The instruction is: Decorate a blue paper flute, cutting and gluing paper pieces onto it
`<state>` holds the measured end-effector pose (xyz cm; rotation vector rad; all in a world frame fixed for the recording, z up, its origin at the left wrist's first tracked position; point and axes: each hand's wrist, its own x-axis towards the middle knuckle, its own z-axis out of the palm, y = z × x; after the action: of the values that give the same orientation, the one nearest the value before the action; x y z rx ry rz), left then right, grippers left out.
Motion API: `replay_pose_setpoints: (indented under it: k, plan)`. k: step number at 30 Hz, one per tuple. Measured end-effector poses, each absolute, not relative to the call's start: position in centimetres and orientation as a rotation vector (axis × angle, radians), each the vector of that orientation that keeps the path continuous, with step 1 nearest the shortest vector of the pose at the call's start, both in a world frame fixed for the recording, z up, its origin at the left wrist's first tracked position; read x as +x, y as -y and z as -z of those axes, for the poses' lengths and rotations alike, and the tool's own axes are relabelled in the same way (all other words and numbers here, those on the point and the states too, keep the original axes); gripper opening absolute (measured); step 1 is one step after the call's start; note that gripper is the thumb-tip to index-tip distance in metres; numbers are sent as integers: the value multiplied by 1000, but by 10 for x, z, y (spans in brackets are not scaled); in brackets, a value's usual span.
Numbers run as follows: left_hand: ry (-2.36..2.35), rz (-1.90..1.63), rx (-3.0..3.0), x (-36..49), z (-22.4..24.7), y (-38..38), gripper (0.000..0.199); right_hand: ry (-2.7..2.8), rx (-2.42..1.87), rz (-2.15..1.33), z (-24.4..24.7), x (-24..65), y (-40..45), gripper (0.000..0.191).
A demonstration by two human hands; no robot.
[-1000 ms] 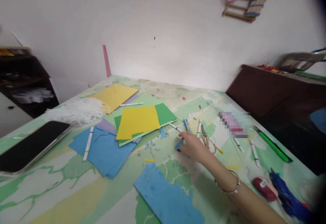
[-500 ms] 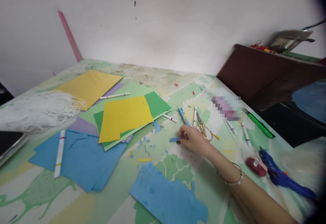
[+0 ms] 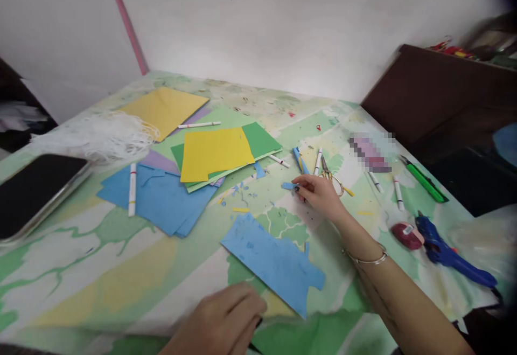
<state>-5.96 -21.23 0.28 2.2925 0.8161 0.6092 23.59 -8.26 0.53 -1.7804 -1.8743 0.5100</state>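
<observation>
My right hand [image 3: 319,193] reaches to the middle of the table, its thumb and fingers pinched on a small blue paper piece [image 3: 288,186]. Just beyond it lie gold-handled scissors [image 3: 326,171], a white marker [image 3: 318,161] and a blue strip [image 3: 299,160]. My left hand [image 3: 226,317] is at the near edge, fingers curled together and blurred; whatever it may hold is hidden. A large cut blue sheet [image 3: 270,258] lies flat between the hands.
Yellow [image 3: 218,153], green and blue sheets [image 3: 161,199] overlap at centre-left. White string [image 3: 109,137] and a black-screened phone [image 3: 40,190] lie at left. A green cutter [image 3: 426,181], red object [image 3: 407,235] and blue glue gun [image 3: 452,258] are at right.
My left hand has come into view at the bottom. The view has tilted down and shifted left, showing more of the phone. My right hand still pinches the blue piece.
</observation>
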Motion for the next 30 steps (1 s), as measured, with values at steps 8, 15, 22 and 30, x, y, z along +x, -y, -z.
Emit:
replay_pose_setpoints:
  k: [8, 15, 22, 30]
  plan:
    - [-898, -707, 2626, -2, -3, 215, 24, 1795, -1762, -275, -8, 235, 88, 29]
    - [-1004, -640, 2751, 3, 6, 208, 40, 1546, -1642, -381, -12, 241, 86, 27]
    - [-1153, -489, 2729, -8, 9, 158, 21, 1393, -1265, -995, -20, 215, 100, 34]
    - [-1248, -727, 2304, -5, -38, 112, 22, 1191, -1035, -1330, -24, 188, 115, 28]
